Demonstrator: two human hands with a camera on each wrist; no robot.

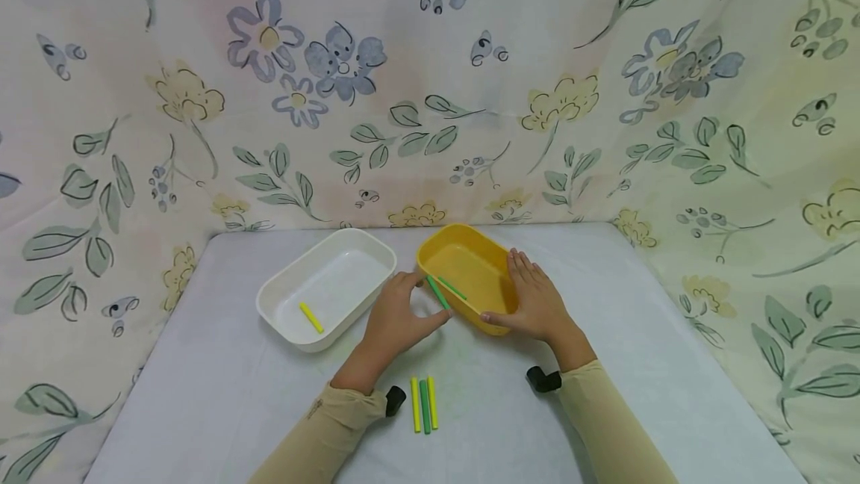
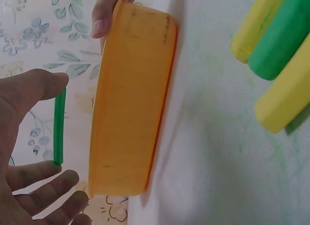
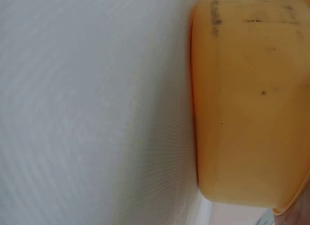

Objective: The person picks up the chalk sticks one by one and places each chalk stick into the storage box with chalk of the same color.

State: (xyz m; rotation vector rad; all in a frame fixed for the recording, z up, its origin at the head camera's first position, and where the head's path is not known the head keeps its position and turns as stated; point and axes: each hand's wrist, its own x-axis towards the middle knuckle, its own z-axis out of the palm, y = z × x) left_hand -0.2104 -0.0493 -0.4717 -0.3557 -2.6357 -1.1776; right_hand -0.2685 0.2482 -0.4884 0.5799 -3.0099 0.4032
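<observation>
Green stick (image 1: pixel 438 293) sits pinched in our left hand (image 1: pixel 396 323) at the yellow tub's (image 1: pixel 493 322) near rim; our right hand (image 1: pixel 534 301) lies flat on its right side. From the left wrist, thumb (image 2: pixel 46 84) and fingertip hold the stick's (image 2: pixel 59 126) ends, its length parallel to the tub (image 2: pixel 131 99). Right wrist: only the tub wall (image 3: pixel 252 99) shows.

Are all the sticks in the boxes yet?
Not yet. One yellow stick lies in the white box and one green stick in the yellow box. The left hand holds another green stick. Three sticks wait on the table.
</observation>
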